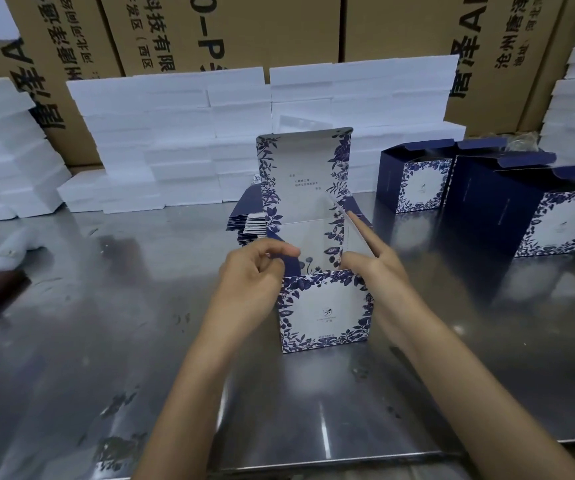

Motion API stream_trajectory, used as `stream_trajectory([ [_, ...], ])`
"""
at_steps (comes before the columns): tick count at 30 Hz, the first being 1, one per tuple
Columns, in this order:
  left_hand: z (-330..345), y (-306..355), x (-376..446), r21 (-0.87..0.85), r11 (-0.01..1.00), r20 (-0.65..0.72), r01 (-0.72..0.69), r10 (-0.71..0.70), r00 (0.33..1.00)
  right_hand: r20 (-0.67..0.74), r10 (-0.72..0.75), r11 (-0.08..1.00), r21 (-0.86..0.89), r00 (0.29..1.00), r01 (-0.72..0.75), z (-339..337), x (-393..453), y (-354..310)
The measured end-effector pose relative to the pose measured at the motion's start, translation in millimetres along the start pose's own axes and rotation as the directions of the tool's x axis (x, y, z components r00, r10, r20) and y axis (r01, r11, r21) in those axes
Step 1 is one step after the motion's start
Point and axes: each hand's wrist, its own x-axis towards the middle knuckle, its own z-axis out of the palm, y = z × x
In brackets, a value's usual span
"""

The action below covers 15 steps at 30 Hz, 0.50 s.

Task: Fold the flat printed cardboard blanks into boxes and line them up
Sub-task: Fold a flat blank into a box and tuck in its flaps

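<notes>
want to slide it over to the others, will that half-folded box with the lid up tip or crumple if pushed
The half-folded box is thin printed card and empty, so it probably weighs little and should glide easily on the shiny metal table. Its tall upright lid may make it top-heavy; a high push could tip it. The left hand and right hand bend its flaps easily, so walls likely flex.

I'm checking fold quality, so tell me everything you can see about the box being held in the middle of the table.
The blue-and-white floral printed cardboard box stands upright on the shiny steel table, its top open. Its tall lid flap rises at the back, white inside with leafy borders and small text. The left hand pinches the dark blue left side flap; the right hand lies along the right side flap, fingers straight.
</notes>
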Motion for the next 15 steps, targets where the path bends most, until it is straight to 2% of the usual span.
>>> stream_trajectory([
  [3, -11, 1, 9, -0.014, 0.999, 0.02, 0.044, -0.043, 0.999, 0.003, 0.021, 1.0, 0.001, 1.0, -0.021, 5, 3, 4],
  [8, -17, -1, 19, 0.05, 0.999, 0.021, 0.006, -0.007, 1.0, -0.027, 0.005, 0.999, -0.036, 1.0, -0.006, 11, 8, 13],
  [15, -26, -4, 30, 0.101, 0.994, 0.041, 0.031, -0.036, 0.999, -0.053, 0.006, 0.998, -0.07, 0.999, -0.01, 18, 10, 16],
])
